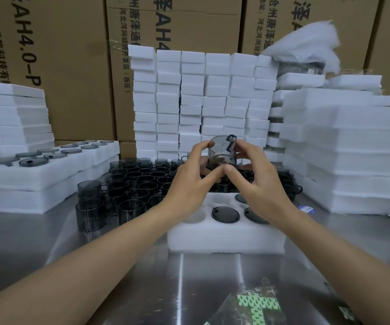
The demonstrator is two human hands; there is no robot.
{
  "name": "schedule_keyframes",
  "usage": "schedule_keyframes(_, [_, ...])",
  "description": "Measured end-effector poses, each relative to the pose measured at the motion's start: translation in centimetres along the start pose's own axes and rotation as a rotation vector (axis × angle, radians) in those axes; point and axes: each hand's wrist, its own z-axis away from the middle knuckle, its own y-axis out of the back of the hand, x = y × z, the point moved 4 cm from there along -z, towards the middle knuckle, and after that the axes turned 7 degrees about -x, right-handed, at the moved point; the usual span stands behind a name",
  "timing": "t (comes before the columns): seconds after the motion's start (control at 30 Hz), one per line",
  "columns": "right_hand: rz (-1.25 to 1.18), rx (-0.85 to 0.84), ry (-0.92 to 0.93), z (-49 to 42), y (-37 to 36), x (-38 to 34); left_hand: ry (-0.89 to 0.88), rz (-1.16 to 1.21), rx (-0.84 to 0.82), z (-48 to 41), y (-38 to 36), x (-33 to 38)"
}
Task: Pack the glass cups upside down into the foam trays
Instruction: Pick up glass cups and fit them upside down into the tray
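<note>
Fingers (201, 145), left and right, round glass cup (222, 153)

Both hands held one smoky glass cup (222, 152) above the foam tray (224, 233), the left hand (189, 181) curled round its left side and the right hand (257, 181) round the side with the handle. Two inverted cups (225, 214) sat in the tray's near row beside an empty hole (195, 218). Loose cups (133, 181) crowded the steel table (142, 289) behind, with filled trays (36, 177) stacked at the left and foam blocks (201, 97) piled before cardboard boxes (72, 66)
</note>
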Motion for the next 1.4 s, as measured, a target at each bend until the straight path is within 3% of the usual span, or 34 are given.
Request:
schedule_keyframes(0.13, [-0.055, 0.047, -0.006, 0.0, 0.1, -0.1, 0.007, -0.11, -0.026, -0.1, -0.1, -0.1])
schedule_keyframes(0.3, [0.123, 0.08, 0.044, 0.0, 0.1, -0.2, -0.076, -0.158, 0.054, 0.0, 0.3, 0.1])
schedule_keyframes(0.43, [0.175, 0.056, 0.124, -0.1, 0.1, -0.6, -0.104, -0.154, 0.027, -0.1, 0.3, -0.1])
schedule_keyframes(0.63, [-0.2, 0.028, -0.062, -0.2, 0.1, 0.0, -0.093, 0.053, 0.04, -0.5, 0.6, -0.3])
schedule_keyframes(0.73, [-0.362, -0.041, -0.131, -0.3, -0.1, 0.6, -0.034, 0.06, -0.029, -0.7, 0.4, -0.5])
schedule_keyframes(0.97, [-0.037, -0.096, -0.061, -0.3, -0.6, 0.5, 0.179, 0.134, -0.244, -1.4, 2.2, -0.3])
schedule_keyframes(1.1, [0.095, -0.188, -0.027, -0.2, -1.3, 0.3, 0.17, 0.087, -0.25, -1.3, 2.6, -0.4])
schedule_keyframes(1.4, [-0.031, -0.189, -0.124, 0.0, -0.8, 0.5, 0.19, 0.111, -0.23, -1.3, 2.5, -1.5])
